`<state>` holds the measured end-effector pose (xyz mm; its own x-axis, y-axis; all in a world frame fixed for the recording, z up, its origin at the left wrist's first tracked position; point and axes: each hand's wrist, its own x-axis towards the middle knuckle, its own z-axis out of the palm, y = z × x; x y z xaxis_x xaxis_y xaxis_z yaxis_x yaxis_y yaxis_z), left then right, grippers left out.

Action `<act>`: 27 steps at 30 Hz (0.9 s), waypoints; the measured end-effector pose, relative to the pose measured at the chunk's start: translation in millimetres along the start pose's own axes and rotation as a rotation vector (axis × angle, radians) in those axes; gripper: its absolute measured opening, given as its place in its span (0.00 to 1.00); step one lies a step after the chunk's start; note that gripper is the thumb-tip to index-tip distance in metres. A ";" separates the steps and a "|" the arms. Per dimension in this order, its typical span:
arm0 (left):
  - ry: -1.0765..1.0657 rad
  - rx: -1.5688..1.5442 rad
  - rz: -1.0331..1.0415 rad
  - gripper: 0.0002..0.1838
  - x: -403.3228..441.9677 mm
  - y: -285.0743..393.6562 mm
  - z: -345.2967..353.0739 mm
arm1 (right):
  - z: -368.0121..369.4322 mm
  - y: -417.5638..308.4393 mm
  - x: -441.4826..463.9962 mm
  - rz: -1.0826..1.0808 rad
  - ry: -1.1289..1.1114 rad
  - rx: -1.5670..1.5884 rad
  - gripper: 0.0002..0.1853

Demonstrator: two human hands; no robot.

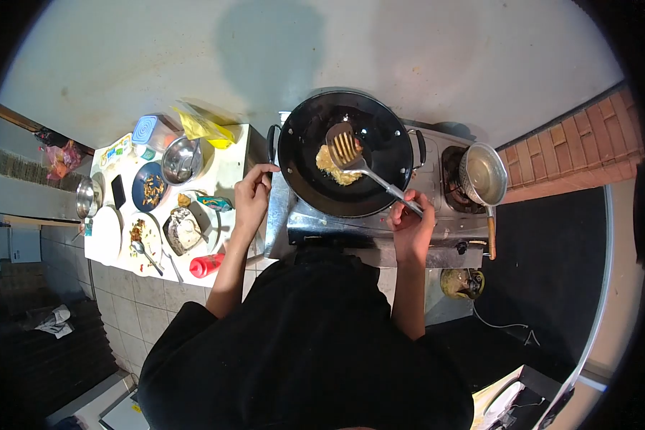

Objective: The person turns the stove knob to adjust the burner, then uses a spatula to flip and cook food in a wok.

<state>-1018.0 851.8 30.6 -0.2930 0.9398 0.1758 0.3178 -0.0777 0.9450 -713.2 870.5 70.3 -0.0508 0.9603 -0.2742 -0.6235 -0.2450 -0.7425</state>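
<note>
A black wok with two side handles sits on the stove. Inside it lies a flat golden-brown piece of food, with a slotted spatula resting over it and hiding part of it. My right hand is closed around the end of the spatula's grey handle, right of the wok's lower rim. My left hand is beside the wok's left rim, below the left handle. Its fingers are loosely bent with the index finger stretched toward the rim, and no object shows in them.
Right of the wok, a metal saucepan stands on another burner, its wooden handle pointing toward me. The white table at left carries a steel bowl, a blue plate of food, a red bottle and a phone.
</note>
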 end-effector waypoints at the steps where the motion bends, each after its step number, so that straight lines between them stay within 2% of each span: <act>1: -0.003 -0.013 -0.007 0.23 -0.2 0.5 0.0 | 0.2 0.6 -0.5 -0.003 -0.002 0.000 0.15; 10: 0.022 0.013 0.019 0.23 4.1 7.8 -2.1 | 0.7 0.4 -0.2 -0.011 -0.088 -0.018 0.16; 17: 0.021 -0.011 0.031 0.23 2.1 9.8 -1.3 | 6.0 -5.1 -3.7 -0.012 -0.043 -0.050 0.15; 27: 0.034 -0.026 0.074 0.23 8.8 15.9 -5.2 | 15.3 -15.9 -1.4 -0.027 -0.100 -0.068 0.16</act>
<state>-1020.3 857.2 48.6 -0.3001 0.9192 0.2548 0.3168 -0.1558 0.9356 -715.2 875.1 91.8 -0.1144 0.9742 -0.1944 -0.5712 -0.2246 -0.7895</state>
